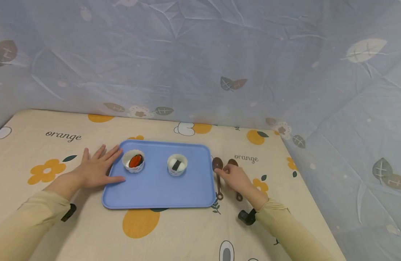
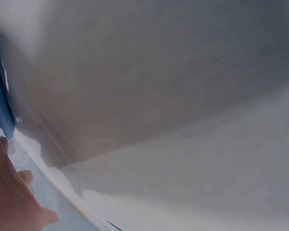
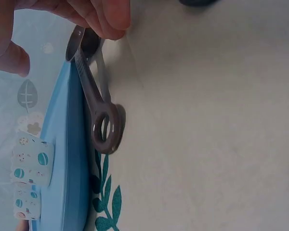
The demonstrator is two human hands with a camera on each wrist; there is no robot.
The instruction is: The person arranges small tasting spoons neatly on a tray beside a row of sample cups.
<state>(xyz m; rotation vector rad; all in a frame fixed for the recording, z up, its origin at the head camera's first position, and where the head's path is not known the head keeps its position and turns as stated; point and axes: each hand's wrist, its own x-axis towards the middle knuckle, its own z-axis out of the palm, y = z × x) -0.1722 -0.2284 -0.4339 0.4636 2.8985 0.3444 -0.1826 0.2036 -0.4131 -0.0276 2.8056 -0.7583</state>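
My left hand (image 1: 94,170) lies with fingers spread at the left edge of a blue tray (image 1: 158,195), its fingertips touching the rim. Part of that hand (image 2: 12,192) also shows in the left wrist view. Two patterned white paper cups stand on the tray: one cup (image 1: 126,156) holds an orange-topped sushi piece (image 1: 135,161), the other (image 1: 176,173) a white piece with a dark band (image 1: 176,165). My right hand (image 1: 234,177) hovers over two brown spoons; thumb and fingers are apart around the nearer spoon (image 3: 89,84). The farther spoon (image 1: 239,197) is partly hidden by this hand.
A cream cloth (image 1: 187,235) printed with oranges and flowers covers the table. Behind it and to the right hangs a grey-blue patterned curtain (image 1: 200,72). Black wrist straps with cameras (image 1: 247,217) sit close above the cloth.
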